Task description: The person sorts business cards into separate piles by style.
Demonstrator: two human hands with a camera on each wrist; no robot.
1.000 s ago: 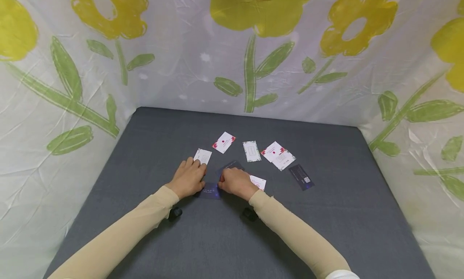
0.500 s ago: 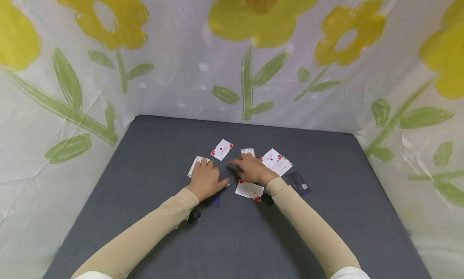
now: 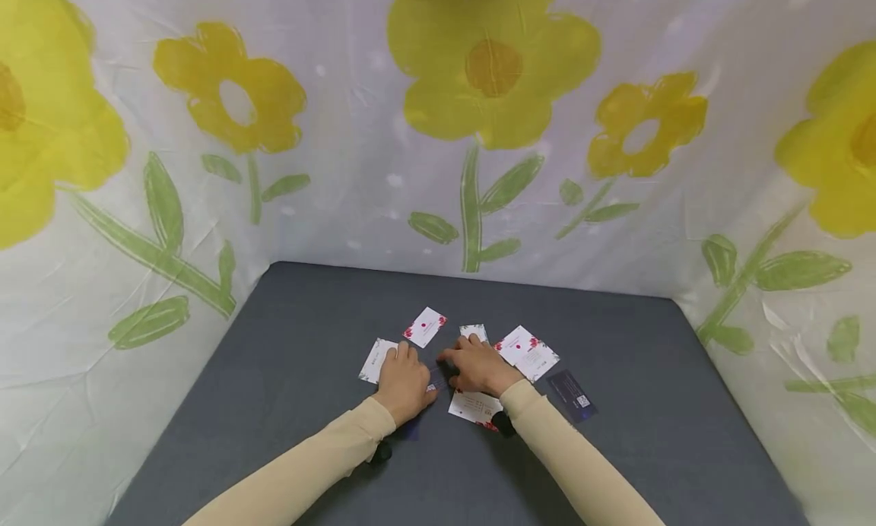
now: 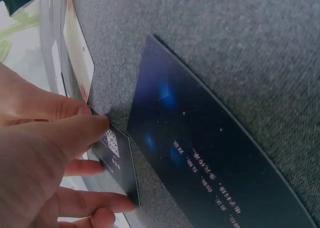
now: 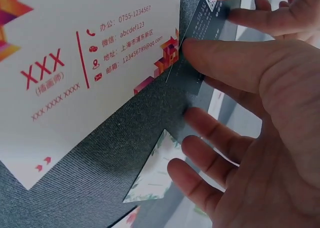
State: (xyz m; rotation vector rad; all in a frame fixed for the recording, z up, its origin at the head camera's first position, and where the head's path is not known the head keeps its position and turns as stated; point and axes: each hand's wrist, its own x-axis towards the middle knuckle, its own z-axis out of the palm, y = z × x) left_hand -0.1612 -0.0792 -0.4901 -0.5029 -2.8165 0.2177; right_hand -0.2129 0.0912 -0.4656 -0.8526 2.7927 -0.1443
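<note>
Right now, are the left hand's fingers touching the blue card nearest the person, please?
Apart: the left wrist view shows grey surface between fingers and blue card.

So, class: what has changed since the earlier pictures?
The left hand and right hand left the nearest dark card, moving forward and rightward; their fingers now hold the central dark card. The farthest white card and overlapping white pair stayed put.

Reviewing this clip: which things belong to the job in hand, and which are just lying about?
Apparently in the job:
left hand
right hand
dark card between them

Apparently just lying about:
blue card by the left wrist
white cards
rightmost card, also dark
</note>
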